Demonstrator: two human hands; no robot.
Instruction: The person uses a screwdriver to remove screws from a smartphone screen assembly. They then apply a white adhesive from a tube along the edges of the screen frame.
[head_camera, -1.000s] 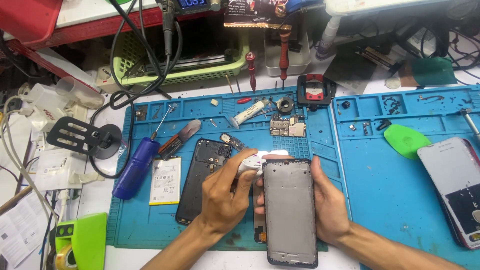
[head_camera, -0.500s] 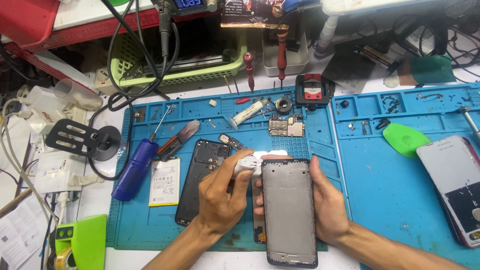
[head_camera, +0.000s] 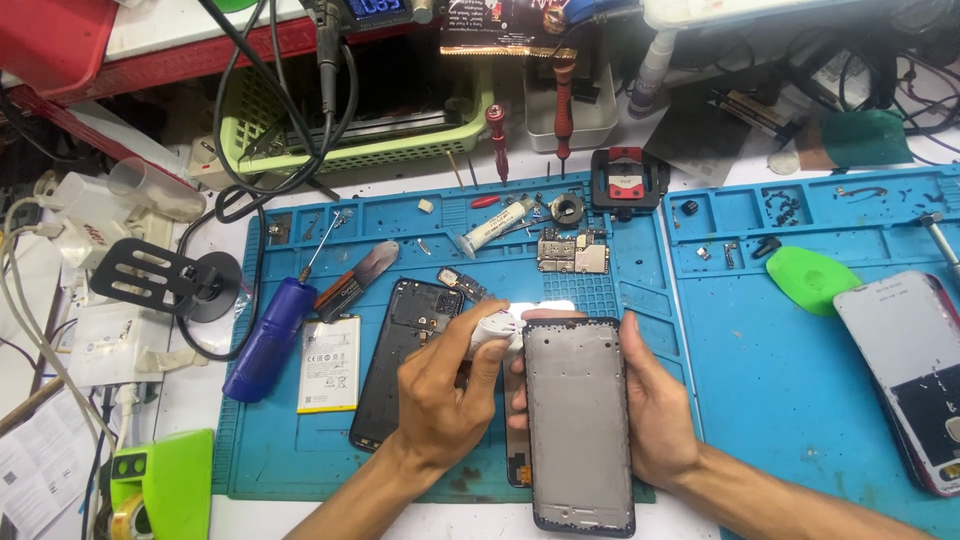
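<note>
My right hand (head_camera: 655, 410) grips a grey phone frame (head_camera: 580, 420) from its right side, holding it upright over the blue work mat (head_camera: 300, 460). My left hand (head_camera: 440, 395) pinches a small white wad (head_camera: 497, 328) against the frame's top left corner. A black phone back cover (head_camera: 400, 350) lies just left of my left hand, and a white battery (head_camera: 328, 363) lies beside it. A circuit board (head_camera: 572, 255) rests on the mat above the frame.
A blue-handled screwdriver (head_camera: 268, 338) and a flat metal pry tool (head_camera: 358, 280) lie at the mat's left. A glue tube (head_camera: 492, 225), a green pick (head_camera: 808, 280) and another phone (head_camera: 912, 365) sit at the right. A green basket (head_camera: 350, 150) and cables stand behind.
My left hand with the white wad has shifted slightly along the top of the frame. The frame and my right hand stay almost still.
</note>
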